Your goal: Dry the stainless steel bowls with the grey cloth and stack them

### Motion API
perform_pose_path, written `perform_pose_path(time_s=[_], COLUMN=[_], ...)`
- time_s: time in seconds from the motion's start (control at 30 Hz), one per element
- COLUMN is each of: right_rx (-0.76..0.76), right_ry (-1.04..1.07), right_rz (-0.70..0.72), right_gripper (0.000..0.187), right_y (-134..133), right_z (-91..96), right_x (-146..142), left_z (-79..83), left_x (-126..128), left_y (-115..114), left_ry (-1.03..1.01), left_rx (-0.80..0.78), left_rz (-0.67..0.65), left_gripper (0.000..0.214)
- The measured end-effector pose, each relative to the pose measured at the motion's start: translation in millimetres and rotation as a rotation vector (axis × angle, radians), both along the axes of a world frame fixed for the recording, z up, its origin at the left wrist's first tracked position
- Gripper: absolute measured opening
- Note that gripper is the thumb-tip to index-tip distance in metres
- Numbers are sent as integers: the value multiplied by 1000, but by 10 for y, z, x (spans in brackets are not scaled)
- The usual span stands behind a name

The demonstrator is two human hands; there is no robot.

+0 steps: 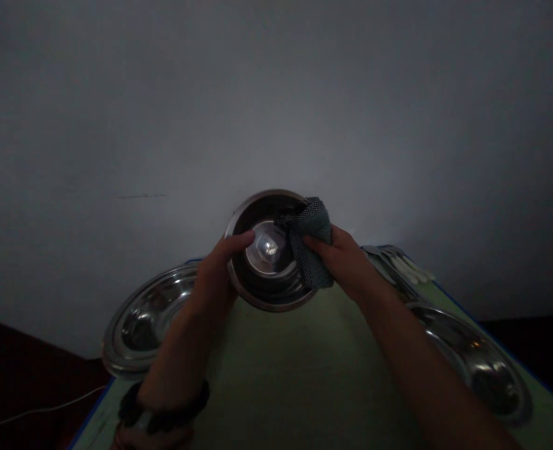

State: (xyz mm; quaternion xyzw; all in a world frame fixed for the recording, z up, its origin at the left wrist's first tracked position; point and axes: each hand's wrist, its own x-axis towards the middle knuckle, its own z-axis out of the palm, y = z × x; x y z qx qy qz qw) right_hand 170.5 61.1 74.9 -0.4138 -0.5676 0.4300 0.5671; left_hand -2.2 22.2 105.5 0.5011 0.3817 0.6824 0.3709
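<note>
A shiny steel bowl [262,290] is held up above the table, its inside turned toward me. My left hand [220,269] grips its left side, thumb over the rim onto the inner wall and the other fingers hidden behind. On the right side, my right hand [344,253] is closed on a folded grey-green cloth [317,240] with a dark checked border. The cloth lies over the bowl's right rim and reaches into the inside. Most of my right fingers are hidden by the cloth.
A green table [290,381] with blue edging stands against a grey wall [276,94]. Steel basins [114,340] sit at its left edge. Another steel basin [515,390] is on the right, partly behind my forearm. Several white-handled utensils [410,269] lie at the back right.
</note>
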Motion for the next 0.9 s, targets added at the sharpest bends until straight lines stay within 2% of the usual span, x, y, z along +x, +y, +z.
perform_pose_path(time_s=[0.1, 0.17, 0.3, 0.37, 0.47, 0.57, 0.7, 0.8, 0.9], right_rx=[48, 99, 171, 168, 115, 30, -64, -106, -105], right_ry=[-117, -166, -118, -46, 21, 19, 20, 51, 243], right_rz=[-69, -167, -329, -319, -258, -197, -118, -207, -241], right_gripper=[29, 31, 35, 37, 39, 39, 35, 30, 31], right_y=[7, 17, 23, 4, -56, -117, -114, -15, 122], right_z=[5, -4, -61, -106, -168, -195, -196, -206, -207], right_x=[45, 27, -102, -196, -344, -465, -500, -413, -270], left_z=[-28, -72, -174, -212, -246, -254, -234, -196, -147], left_x=[56, 122, 259, 305, 323, 286, 223, 193, 147], left_y=[30, 61, 62, 38, 16, 29, 72, 111, 161], left_ry=[-70, -130, -123, -79, -20, 24, 56, 14, -156], left_rx=[-148, -93, 219, 308, 351, 349, 332, 255, 97], left_rz=[-165, -188, -46, 70, 202, 263, 272, 272, 181], left_gripper=[21, 27, 32, 37, 40, 39, 40, 42, 50])
